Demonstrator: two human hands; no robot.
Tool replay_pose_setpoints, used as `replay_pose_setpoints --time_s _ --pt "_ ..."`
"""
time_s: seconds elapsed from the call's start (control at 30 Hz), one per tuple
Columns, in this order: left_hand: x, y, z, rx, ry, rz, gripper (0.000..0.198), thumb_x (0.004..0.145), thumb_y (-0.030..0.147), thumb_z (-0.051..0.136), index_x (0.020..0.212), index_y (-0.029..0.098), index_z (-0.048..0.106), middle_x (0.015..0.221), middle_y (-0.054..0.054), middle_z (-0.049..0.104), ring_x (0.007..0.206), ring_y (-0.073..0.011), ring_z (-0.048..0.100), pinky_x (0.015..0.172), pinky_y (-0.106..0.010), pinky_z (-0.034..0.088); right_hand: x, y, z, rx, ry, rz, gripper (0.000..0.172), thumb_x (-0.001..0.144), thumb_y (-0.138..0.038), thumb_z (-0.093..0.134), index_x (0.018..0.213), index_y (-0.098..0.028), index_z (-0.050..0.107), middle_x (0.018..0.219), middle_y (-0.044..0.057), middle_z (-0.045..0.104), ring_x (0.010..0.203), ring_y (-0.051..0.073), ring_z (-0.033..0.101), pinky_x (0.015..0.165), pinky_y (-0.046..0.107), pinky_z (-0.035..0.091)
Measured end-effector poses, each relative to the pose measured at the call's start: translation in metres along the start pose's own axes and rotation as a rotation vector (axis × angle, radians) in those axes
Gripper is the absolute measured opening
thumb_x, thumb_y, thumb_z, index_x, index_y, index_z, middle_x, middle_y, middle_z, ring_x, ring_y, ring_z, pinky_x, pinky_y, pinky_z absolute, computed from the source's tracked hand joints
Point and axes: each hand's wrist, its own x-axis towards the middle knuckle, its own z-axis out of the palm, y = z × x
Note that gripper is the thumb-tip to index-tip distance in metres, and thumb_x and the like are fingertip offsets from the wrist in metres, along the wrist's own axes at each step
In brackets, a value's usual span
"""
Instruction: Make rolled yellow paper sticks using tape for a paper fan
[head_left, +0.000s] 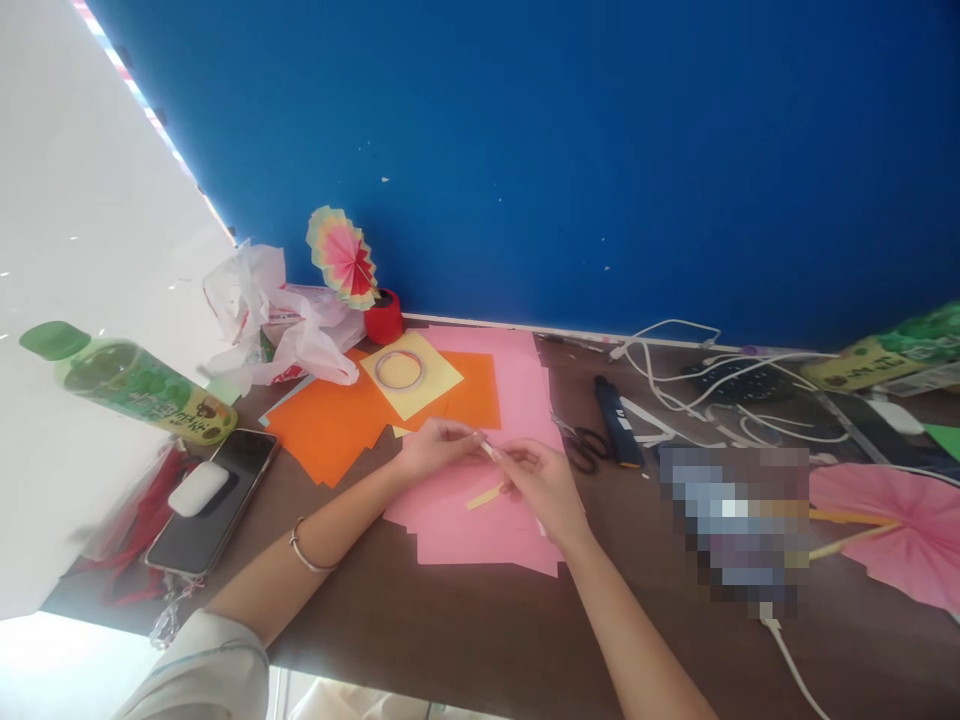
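Over the stack of pink paper, my left hand and my right hand meet with fingertips close together. Both pinch a small pale strip, too small to tell its exact kind. A pale yellow paper strip sticks out below the fingers of my right hand; whether it is joined to the pale strip cannot be seen. Behind my left hand, a thin ring-shaped roll rests on yellow square paper, with orange paper beneath and beside it.
Scissors and a dark-blue cutter-like tool lie right of the paper. Further right are white cables, a blurred-out device and a pink paper fan. A bottle, phone, white case and plastic bag stand left.
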Motion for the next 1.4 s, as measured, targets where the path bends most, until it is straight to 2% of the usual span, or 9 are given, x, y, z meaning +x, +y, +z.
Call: replay_pose_setpoints --time_s 0.23,0.4,0.67,1.4 --pt "-0.0014 -0.0006 -0.0008 -0.02 0.01 0.005 0.03 0.075 0.039 0.064 0.091 0.015 0.072 0.098 -0.006 0.071 0.096 -0.0221 0.065 0.093 -0.036 0.049 -0.0031 -0.0051 0.0016 -0.02 -0.007 0.044 0.039 0.062 -0.051 0.071 0.072 -0.014 0.065 0.059 0.004 0.063 0.053 0.015 0.06 0.05 0.025 0.05" --pt "0.0002 -0.0038 -0.0027 -0.056 0.007 -0.016 0.03 0.073 0.04 0.067 0.09 0.017 0.073 0.099 -0.007 0.071 0.097 -0.0223 0.065 0.092 -0.036 0.05 -0.003 -0.0053 0.0019 -0.031 -0.013 0.057 0.04 0.063 -0.052 0.071 0.073 -0.014 0.067 0.062 0.005 0.065 0.053 0.015 0.06 0.05 0.026 0.051" --pt "0.0011 -0.0039 -0.0036 -0.112 0.023 -0.076 0.035 0.068 0.042 0.07 0.09 0.014 0.072 0.094 -0.009 0.072 0.088 -0.0218 0.068 0.089 -0.037 0.052 -0.003 -0.0052 0.0018 -0.022 -0.021 0.052 0.036 0.064 -0.048 0.071 0.074 -0.014 0.067 0.06 0.004 0.063 0.053 0.014 0.059 0.05 0.025 0.05" --pt "-0.0002 -0.0003 -0.0037 -0.15 0.001 -0.096 0.038 0.067 0.041 0.072 0.092 0.012 0.071 0.092 -0.011 0.072 0.085 -0.022 0.068 0.089 -0.039 0.051 0.0003 -0.0009 0.0006 -0.033 -0.033 0.038 0.039 0.063 -0.051 0.07 0.076 -0.014 0.068 0.064 0.006 0.066 0.052 0.016 0.06 0.047 0.025 0.051"
